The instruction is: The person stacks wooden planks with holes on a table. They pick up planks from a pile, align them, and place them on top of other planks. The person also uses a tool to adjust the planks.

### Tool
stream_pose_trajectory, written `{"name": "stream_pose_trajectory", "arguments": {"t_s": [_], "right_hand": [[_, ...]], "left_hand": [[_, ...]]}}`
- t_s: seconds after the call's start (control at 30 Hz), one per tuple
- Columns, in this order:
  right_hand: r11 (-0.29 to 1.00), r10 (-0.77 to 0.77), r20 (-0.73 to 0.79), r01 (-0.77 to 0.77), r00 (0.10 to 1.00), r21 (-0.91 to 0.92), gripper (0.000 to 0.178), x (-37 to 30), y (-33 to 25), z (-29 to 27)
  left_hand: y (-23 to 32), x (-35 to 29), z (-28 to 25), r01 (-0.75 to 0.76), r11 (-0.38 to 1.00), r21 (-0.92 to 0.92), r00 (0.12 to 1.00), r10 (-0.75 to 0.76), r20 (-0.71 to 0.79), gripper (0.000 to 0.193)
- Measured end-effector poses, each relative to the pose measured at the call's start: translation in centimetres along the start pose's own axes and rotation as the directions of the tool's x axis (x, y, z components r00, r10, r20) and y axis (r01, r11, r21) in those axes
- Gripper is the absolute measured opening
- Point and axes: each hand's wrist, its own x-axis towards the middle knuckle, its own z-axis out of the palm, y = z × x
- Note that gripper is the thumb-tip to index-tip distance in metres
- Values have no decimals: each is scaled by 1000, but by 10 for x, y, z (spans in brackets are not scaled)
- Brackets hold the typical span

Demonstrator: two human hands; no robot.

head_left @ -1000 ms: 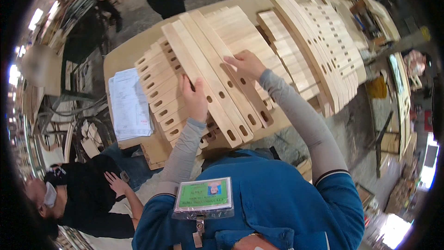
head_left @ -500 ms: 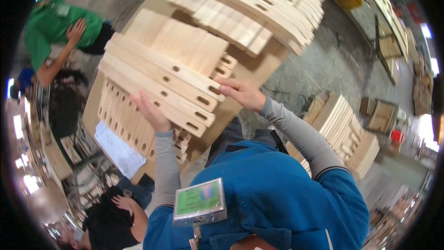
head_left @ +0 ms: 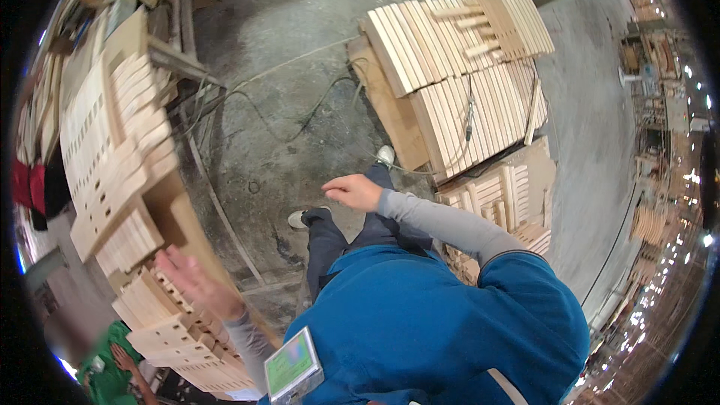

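Note:
My left hand (head_left: 199, 283), slightly blurred, hovers over the edge of the table at the left. Its fingers are stretched out and nothing is in them. Just beside it lie pale wooden boards (head_left: 161, 336) with oval slots near their ends, layered on the table. My right hand (head_left: 354, 192) hangs in the air in front of my legs, above the concrete floor. It is empty, with the fingers loosely extended. To its right a large stack of wooden boards (head_left: 480, 109) stands on brown sheet board (head_left: 391, 109).
More slotted boards (head_left: 112, 172) lie farther up the left table. A cable (head_left: 300, 124) winds across the floor towards the right stack. A lower pile of wooden parts (head_left: 499, 199) sits nearer me at the right. At lower left is a person in green (head_left: 105, 366).
My body has turned right, so the table now lies at my left and the board stack ahead right. Both hands have come off the slotted boards.

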Motion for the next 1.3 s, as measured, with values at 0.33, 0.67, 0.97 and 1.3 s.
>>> {"name": "stream_pose_trajectory", "arguments": {"t_s": [0.33, 0.67, 0.97, 1.3], "right_hand": [[635, 619, -288, -250, 731, 731, 23, -95, 200, -215], [346, 772, -274, -18, 573, 938, 37, 21, 381, -274], [-51, 969, -112, 623, 219, 780, 40, 211, 572, -246], [-116, 935, -166, 714, 313, 691, 36, 262, 622, -227]], "left_hand": [[30, -90, 307, 448, 891, -70, 615, -250, 747, 62], [-117, -83, 602, 752, 584, 305, 60, -523, 850, 66], [-297, -80, 858, 838, 380, 392, -13, -704, 710, 67], [-359, -84, 939, 869, 360, 339, -4, -680, 733, 69]]}}
